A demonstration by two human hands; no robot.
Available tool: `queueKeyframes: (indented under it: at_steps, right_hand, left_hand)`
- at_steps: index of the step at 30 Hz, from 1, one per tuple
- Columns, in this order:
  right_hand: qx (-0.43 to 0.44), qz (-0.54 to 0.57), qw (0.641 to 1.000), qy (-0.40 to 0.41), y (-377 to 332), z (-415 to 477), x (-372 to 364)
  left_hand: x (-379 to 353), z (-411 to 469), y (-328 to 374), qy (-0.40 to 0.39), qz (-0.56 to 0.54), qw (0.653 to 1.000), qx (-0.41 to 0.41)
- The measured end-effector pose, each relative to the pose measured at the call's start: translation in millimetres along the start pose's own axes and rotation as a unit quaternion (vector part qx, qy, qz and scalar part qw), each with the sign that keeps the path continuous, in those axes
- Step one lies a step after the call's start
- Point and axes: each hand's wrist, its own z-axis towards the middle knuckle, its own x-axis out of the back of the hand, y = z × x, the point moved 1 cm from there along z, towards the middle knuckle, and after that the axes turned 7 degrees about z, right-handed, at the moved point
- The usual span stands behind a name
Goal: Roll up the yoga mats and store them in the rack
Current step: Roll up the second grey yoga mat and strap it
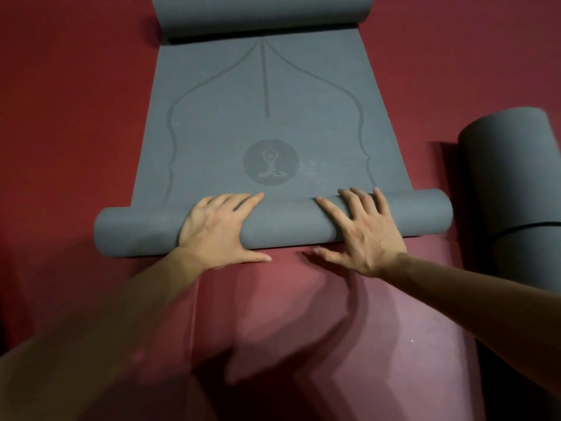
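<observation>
A grey yoga mat (pixel 267 95) lies flat ahead of me, printed with curved lines and a round emblem of a seated figure. Its near end is wound into a roll (pixel 282 223) lying across my view. My left hand (pixel 217 230) rests palm down on the roll left of centre, fingers spread over its top, thumb on the floor side. My right hand (pixel 364 230) presses the roll right of centre in the same way. The far end of the mat curls up into a second roll (pixel 261 16) at the top edge.
A red floor (pixel 76 117) surrounds the mat. A lighter pink-red mat (pixel 334 329) lies flat under my arms. At the right a darker grey rolled mat (pixel 513 183) lies with one end toward me. No rack is in view.
</observation>
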Motion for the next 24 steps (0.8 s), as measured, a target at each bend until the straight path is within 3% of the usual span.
queueKeyframes:
  at_steps: [5, 9, 15, 21, 24]
  right_hand:
    - [-0.001, -0.006, 1.000, -0.009, -0.2, -0.4, 4.8]
    - [0.014, -0.009, 1.000, -0.007, -4.9, -26.4, 6.0]
    - [0.040, 0.021, 0.999, -0.029, -19.4, -85.2, 14.4]
    - [0.056, 0.017, 0.998, -0.037, -26.2, -113.9, 8.5]
    - [0.057, 0.008, 0.998, -0.039, -23.7, -98.9, 5.1]
  left_hand:
    - [2.2, -0.9, 1.0, -0.004, 0.020, 1.000, 0.008]
    - [-0.6, -23.4, 13.7, 0.060, 0.016, 0.998, 0.018]
    - [2.9, -80.2, 44.6, 0.086, -0.005, 0.996, 0.019]
    - [7.1, -109.6, 62.3, 0.003, -0.013, 0.999, 0.034]
    - [15.6, -108.9, 63.8, -0.003, -0.002, 0.999, 0.046]
